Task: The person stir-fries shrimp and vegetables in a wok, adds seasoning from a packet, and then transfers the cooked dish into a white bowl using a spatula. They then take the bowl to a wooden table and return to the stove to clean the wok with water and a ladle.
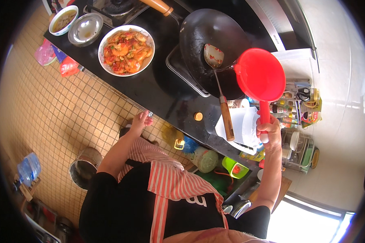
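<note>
My right hand [269, 130] is closed round the handle of a red plastic water scoop [260, 76]. The scoop is tilted over the right side of a dark wok [197, 33], and clear water seems to run from its rim. A metal spatula [214, 56] with red bits on its blade leans in the wok, its wooden handle reaching over the near rim. Beside the counter's front edge, my left hand [140, 121] hangs with fingers loosely bent and nothing visible in it. A white bowl of cooked shrimp in red sauce [126, 51] stands left of the wok.
On the black counter [167, 106] are a metal bowl [85, 29], a bowl of soup [64, 21], an orange cap [198, 116] and a white translucent plastic container [237, 124]. Seasoning bottles [284, 106] line the wall. A metal bucket [85, 168] stands on the tiled floor.
</note>
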Demonstrator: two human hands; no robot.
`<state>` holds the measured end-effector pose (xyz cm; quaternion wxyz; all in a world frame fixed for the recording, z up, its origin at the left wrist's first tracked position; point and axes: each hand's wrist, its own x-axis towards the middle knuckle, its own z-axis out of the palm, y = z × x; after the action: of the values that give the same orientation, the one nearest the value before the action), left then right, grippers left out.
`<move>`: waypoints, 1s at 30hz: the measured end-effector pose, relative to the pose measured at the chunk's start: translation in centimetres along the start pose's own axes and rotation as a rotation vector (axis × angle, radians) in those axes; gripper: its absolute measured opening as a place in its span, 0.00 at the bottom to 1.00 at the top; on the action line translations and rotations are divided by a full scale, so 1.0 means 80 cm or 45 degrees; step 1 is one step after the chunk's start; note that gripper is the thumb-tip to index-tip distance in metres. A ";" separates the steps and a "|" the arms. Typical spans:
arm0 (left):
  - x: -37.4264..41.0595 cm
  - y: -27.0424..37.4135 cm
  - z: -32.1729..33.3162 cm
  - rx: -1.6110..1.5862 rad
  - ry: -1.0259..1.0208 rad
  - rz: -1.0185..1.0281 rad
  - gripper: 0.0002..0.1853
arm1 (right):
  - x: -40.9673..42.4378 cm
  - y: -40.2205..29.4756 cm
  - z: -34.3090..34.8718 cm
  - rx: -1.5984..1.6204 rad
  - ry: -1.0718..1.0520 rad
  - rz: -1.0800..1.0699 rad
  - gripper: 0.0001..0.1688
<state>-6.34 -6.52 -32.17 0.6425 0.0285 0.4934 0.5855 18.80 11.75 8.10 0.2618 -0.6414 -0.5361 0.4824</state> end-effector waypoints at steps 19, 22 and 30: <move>-0.007 0.009 -0.005 0.005 -0.043 -0.160 0.26 | 0.020 -0.027 -0.046 0.089 -0.164 0.020 0.27; -0.009 0.011 -0.015 -0.054 -0.005 -0.245 0.25 | 0.014 -0.033 -0.028 0.083 -0.052 -0.035 0.28; -0.043 0.015 -0.107 -0.010 0.330 -0.170 0.28 | 0.023 -0.030 -0.010 -0.109 0.096 0.003 0.27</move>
<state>-12.36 -13.50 -33.74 0.6112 -0.0828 0.5708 0.5420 18.45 14.30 9.83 0.2535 -0.6703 -0.5452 0.4349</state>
